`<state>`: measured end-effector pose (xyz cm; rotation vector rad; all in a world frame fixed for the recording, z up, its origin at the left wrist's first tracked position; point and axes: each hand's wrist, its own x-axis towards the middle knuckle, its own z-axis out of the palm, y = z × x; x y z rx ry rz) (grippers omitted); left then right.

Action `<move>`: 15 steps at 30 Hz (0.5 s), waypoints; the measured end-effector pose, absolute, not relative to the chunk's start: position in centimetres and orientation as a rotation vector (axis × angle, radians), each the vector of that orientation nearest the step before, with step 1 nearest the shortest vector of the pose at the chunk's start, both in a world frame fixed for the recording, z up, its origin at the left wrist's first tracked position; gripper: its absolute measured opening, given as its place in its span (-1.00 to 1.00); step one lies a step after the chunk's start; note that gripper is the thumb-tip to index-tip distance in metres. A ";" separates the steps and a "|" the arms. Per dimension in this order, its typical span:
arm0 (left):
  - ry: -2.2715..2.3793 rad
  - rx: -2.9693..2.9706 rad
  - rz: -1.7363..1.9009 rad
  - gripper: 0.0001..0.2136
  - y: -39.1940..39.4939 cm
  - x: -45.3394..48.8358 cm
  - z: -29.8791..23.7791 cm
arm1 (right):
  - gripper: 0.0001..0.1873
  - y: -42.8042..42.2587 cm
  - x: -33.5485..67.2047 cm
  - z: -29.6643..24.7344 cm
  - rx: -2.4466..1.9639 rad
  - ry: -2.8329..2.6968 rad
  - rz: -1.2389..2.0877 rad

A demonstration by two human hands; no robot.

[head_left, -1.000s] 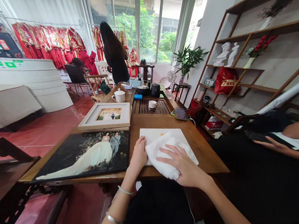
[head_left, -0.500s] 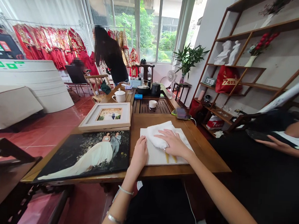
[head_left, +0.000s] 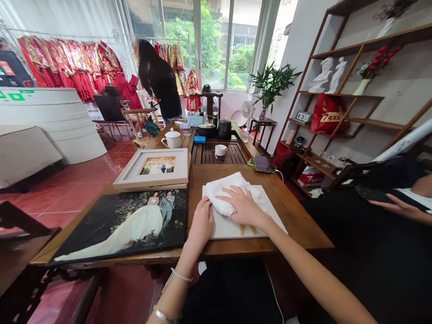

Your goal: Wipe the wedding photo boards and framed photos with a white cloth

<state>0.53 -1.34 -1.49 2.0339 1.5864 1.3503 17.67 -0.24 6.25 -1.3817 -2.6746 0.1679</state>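
Note:
A white board (head_left: pixel 229 232) lies on the wooden table in front of me, with yellow marks near its lower edge. At the board's left edge, my left hand (head_left: pixel 201 221) is closed on the rim. A folded white towel (head_left: pixel 217 189) rests on the board's upper part. My right hand (head_left: pixel 244 206) holds it from above, pressing it down with the fingers spread across the cloth. The towel and the right hand hide much of the board's surface.
Left of the board lies a wedding photo panel (head_left: pixel 137 225), with a white picture frame (head_left: pixel 126 173) behind it. A lidded cup (head_left: pixel 172 139), a tea tray (head_left: pixel 205 154) and a phone (head_left: pixel 262 164) stand farther back. A person (head_left: pixel 401 204) sits at the right; another (head_left: pixel 162 79) stands beyond the table.
My right hand and the towel have slid left across the board towards its upper left corner, uncovering more of the right side. My left hand stays at the left edge.

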 end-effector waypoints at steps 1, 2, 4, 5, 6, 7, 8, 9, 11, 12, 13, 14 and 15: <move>1.582 2.040 1.356 -0.72 -1.4 0.5 -1.5 | -0.17 -1.0 17.9 6.1 -1.367 -2.677 0.169; 1.575 2.046 1.355 -0.72 -1.4 0.5 -1.4 | -0.16 -1.9 18.2 6.0 -1.352 -2.679 0.173; 1.560 2.057 1.334 -0.71 -1.5 0.4 -1.4 | -0.15 -3.6 18.9 5.9 -1.318 -2.690 0.188; 1.554 2.060 1.316 -0.70 -1.5 0.4 -1.4 | -0.14 -4.4 19.3 5.9 -1.290 -2.706 0.199; 1.550 2.059 1.298 -0.70 -1.6 0.4 -1.5 | -0.12 -5.2 19.8 6.0 -1.257 -2.728 0.210; 1.552 2.053 1.284 -0.69 -1.6 0.3 -1.5 | -0.11 -5.9 20.2 6.1 -1.220 -2.753 0.219; 1.558 2.043 1.274 -0.68 -1.7 0.3 -1.5 | -0.10 -6.5 20.6 6.3 -1.182 -2.779 0.229; 1.567 2.031 1.268 -0.67 -1.7 0.3 -1.5 | -0.09 -7.0 21.0 6.5 -1.145 -2.803 0.238; 1.580 2.011 1.272 -0.66 -1.6 0.2 -1.6 | -0.07 -7.5 21.6 6.8 -1.099 -2.833 0.262; 1.581 2.005 1.282 -0.66 -1.6 0.2 -1.6 | -0.07 -7.5 21.8 6.9 -1.098 -2.836 0.276; 1.578 2.001 1.295 -0.66 -1.5 0.2 -1.7 | -0.06 -7.4 21.8 6.9 -1.110 -2.832 0.288; 1.571 2.001 1.307 -0.66 -1.4 0.2 -1.7 | -0.07 -7.1 21.8 6.9 -1.136 -2.818 0.294; 1.561 2.002 1.320 -0.67 -1.4 0.2 -1.7 | -0.08 -6.7 21.6 6.8 -1.170 -2.797 0.291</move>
